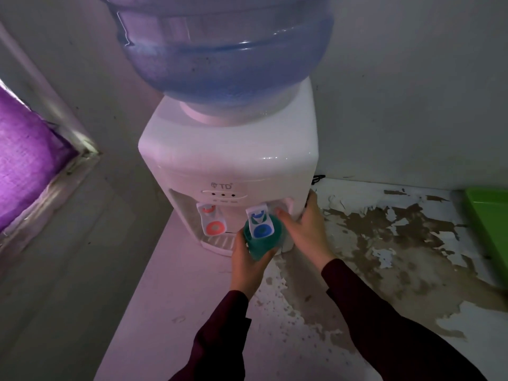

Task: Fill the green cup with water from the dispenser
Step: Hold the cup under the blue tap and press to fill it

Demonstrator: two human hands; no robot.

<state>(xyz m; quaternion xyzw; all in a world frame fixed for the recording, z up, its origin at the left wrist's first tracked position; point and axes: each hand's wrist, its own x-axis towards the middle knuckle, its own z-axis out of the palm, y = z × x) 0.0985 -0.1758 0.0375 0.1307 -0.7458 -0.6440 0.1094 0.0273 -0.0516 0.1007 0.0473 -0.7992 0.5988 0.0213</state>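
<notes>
A white water dispenser (228, 155) stands on a worn counter with a large blue bottle (220, 48) on top. It has a red tap (211, 220) on the left and a blue tap (259, 222) on the right. My left hand (248, 266) holds the green cup (264, 240) directly under the blue tap, over the drip tray (218, 242). My right hand (305, 229) grips the dispenser's front right corner, thumb beside the blue tap. Whether water is flowing cannot be seen.
The counter (384, 257) has peeling, stained paint to the right. A green tray (492, 215) lies at the right edge. A black cable (319, 178) trails behind the dispenser. A purple curtain (24, 155) fills the window at the left. Walls stand close behind.
</notes>
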